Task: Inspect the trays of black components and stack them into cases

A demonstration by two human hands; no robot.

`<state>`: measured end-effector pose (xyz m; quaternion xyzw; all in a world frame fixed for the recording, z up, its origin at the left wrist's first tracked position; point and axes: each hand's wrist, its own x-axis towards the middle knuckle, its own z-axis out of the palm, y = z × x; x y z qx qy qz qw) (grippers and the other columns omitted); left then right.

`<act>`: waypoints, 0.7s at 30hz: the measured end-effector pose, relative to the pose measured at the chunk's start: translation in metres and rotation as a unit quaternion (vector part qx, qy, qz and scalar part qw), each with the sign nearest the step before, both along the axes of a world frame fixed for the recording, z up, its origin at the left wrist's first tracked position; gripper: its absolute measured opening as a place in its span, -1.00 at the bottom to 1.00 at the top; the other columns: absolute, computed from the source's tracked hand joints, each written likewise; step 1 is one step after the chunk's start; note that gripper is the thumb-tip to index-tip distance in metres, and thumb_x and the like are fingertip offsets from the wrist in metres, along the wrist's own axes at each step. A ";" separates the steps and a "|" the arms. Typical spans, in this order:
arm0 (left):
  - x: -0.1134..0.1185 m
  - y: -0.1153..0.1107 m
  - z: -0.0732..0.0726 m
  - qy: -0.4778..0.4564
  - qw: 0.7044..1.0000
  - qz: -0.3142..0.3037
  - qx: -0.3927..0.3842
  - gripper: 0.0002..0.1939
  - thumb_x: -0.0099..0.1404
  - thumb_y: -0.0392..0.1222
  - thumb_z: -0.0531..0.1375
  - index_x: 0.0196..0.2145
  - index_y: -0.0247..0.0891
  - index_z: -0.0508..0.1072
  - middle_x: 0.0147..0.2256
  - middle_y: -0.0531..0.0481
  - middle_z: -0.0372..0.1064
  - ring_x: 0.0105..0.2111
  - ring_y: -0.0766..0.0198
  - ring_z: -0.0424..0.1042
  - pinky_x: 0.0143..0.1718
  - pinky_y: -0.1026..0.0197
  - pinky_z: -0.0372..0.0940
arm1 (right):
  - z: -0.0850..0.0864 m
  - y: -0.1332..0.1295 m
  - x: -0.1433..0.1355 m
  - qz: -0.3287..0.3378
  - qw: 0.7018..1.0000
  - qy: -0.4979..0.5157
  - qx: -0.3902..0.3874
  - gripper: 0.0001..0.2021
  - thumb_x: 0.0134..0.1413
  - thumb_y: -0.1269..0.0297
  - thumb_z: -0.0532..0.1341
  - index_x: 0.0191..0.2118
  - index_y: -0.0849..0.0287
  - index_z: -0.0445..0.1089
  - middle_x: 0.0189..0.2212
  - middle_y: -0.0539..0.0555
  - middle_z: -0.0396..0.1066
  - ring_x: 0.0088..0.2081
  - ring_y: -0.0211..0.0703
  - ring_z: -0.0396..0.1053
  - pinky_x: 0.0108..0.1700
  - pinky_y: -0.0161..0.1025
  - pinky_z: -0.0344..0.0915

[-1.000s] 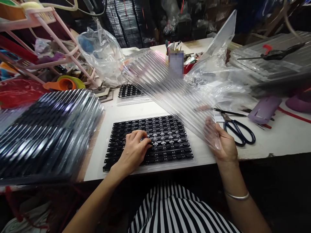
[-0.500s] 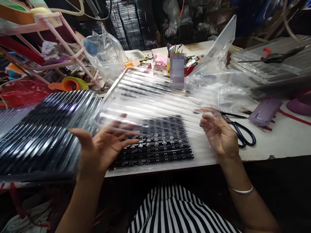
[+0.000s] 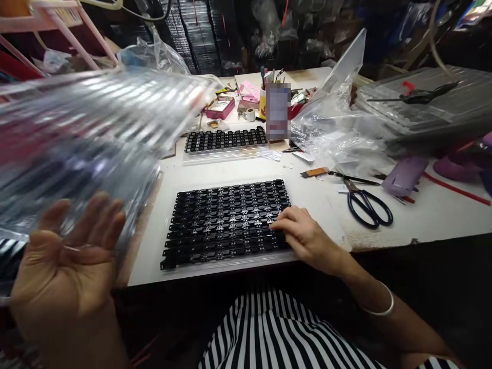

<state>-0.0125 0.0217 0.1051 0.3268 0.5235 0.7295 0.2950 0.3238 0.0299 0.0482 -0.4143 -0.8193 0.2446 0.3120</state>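
Rows of black parts (image 3: 230, 220) lie in a clear tray on the white table. My right hand (image 3: 307, 236) rests at the right edge of these rows, its fingers bent together; whether they pinch anything is hidden. At the left, my left hand (image 3: 73, 256) is palm up with its fingers apart, under a clear ribbed plastic tray (image 3: 126, 102) that is blurred by motion. The tray is over the stack of trays at the left. Whether the palm bears its weight cannot be made out.
Behind the rows sits a second tray of black parts (image 3: 226, 138). Dark-handled scissors (image 3: 369, 207), an orange cutter (image 3: 314, 172) and a purple object (image 3: 405, 175) lie at the right. Crumpled clear plastic (image 3: 342, 143), a phone-like object (image 3: 278, 110) and a pink rack (image 3: 71, 31) stand further back.
The clear ribbed tray has moved from over the black rows to the left, along with my left hand. My right hand has come off the tray and down to the rows' right edge.
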 end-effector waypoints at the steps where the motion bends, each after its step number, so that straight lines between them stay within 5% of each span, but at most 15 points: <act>1: -0.004 0.000 -0.001 0.009 1.000 -0.005 0.017 -0.74 0.24 -0.05 0.11 -0.13 -0.03 0.47 -0.16 0.05 0.52 -0.05 0.19 0.44 0.08 0.05 0.27 | -0.003 -0.004 -0.007 -0.005 0.997 -0.064 0.035 -0.71 0.12 0.57 0.01 -0.19 0.23 0.44 -0.28 0.15 0.36 -0.21 -0.06 0.26 -0.18 -0.05 0.17; 7: -0.016 -0.008 -0.008 -0.016 0.996 -0.007 0.088 -0.80 0.32 -0.03 0.10 -0.13 -0.04 0.42 -0.11 0.05 0.49 0.05 0.26 0.35 0.14 0.11 0.20 | -0.013 -0.003 -0.024 -0.042 0.974 -0.203 0.093 -0.71 0.04 0.60 0.05 -0.22 0.26 0.45 -0.30 0.16 0.34 -0.24 -0.03 0.21 -0.22 -0.09 0.05; 14: -0.020 -0.013 -0.015 -0.183 0.981 0.009 0.066 -0.74 0.38 -0.18 0.03 -0.03 -0.35 0.29 -0.10 -0.34 0.42 0.00 0.03 0.39 -0.04 0.16 0.35 | -0.015 0.001 -0.044 0.001 0.974 -0.197 0.114 -0.69 0.09 0.58 0.01 -0.18 0.21 0.45 -0.31 0.16 0.34 -0.25 -0.02 0.20 -0.22 -0.09 0.03; 21: -0.021 -0.040 -0.017 -0.195 0.980 -0.025 0.016 -0.63 0.28 -0.05 0.16 -0.17 -0.48 0.42 0.00 -0.33 0.37 0.04 -0.02 0.35 0.03 0.12 0.32 | -0.007 0.022 -0.016 -0.053 0.985 -0.117 0.116 -0.70 0.14 0.47 0.02 -0.10 0.11 0.41 -0.26 0.14 0.38 -0.20 0.00 0.31 -0.19 -0.05 0.09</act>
